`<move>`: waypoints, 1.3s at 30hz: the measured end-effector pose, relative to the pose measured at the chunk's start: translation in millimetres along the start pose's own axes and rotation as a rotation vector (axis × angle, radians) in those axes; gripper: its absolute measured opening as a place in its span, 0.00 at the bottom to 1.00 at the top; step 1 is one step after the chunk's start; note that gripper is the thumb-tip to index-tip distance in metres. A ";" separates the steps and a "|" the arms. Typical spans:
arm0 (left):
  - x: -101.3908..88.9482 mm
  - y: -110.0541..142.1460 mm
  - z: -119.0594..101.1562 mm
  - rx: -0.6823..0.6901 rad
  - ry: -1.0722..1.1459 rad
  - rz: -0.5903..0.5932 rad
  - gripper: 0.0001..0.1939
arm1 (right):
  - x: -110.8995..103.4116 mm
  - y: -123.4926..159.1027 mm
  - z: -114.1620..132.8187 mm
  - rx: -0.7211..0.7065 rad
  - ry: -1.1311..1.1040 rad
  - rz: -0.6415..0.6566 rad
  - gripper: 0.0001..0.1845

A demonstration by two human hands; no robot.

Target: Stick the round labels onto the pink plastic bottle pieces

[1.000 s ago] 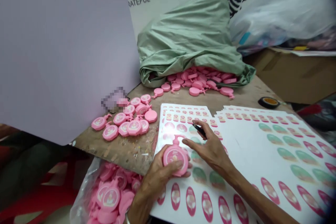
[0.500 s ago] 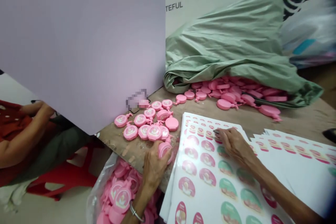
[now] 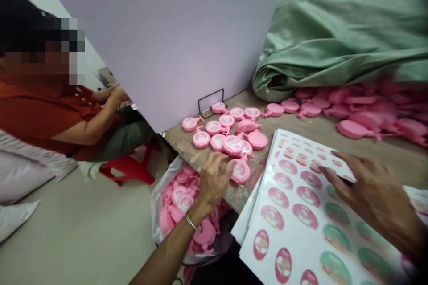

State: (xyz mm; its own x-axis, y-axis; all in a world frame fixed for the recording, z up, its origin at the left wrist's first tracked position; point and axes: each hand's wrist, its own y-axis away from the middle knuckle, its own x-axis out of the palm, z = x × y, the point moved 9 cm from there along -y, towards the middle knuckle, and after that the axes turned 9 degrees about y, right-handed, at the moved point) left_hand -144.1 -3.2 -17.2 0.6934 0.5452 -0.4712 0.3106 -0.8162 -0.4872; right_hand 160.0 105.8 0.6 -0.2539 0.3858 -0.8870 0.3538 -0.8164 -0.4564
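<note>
My left hand (image 3: 214,177) is curled at the table's near edge, fingertips on the left rim of a pink round plastic piece (image 3: 240,171) with a sticker on its face. That piece lies flat next to a cluster of like pink pieces (image 3: 227,131). My right hand (image 3: 368,189), blurred, lies with fingers spread on a white sheet of oval stickers (image 3: 294,213). I see nothing in it.
A clear bag of stickered pink pieces (image 3: 180,205) hangs below the table edge. A green sack (image 3: 334,40) spills more pink pieces (image 3: 354,111) at the back right. A lilac board (image 3: 174,31) stands behind. A person in a red top (image 3: 50,116) sits at left.
My view swung left and down. My left hand carried the stickered pink piece from the sheet to the pile at the table edge. My right hand stayed on the sheet and spread its fingers.
</note>
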 end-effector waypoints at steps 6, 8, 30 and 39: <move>-89.7 -54.4 85.0 -0.063 -0.151 -0.252 0.17 | 34.9 -27.1 92.0 -0.180 -0.261 0.158 0.55; -93.1 -77.6 107.8 -0.060 -0.158 -0.205 0.18 | 57.1 -35.6 108.4 -0.155 -0.254 0.200 0.63; -23.4 -154.6 155.8 -0.163 0.230 0.151 0.31 | 82.6 -34.4 123.6 -0.233 -0.203 0.614 0.73; 45.7 -178.2 108.4 -0.140 0.414 0.551 0.32 | 112.0 -81.1 134.4 -0.267 -0.201 0.712 0.80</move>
State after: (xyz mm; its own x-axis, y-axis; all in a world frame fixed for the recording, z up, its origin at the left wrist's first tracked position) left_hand -238.2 187.9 -31.6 0.9556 -0.0503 -0.2904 -0.0961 -0.9846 -0.1458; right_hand -18.1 157.5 -52.2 -0.0332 -0.2974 -0.9542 0.6904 -0.6972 0.1932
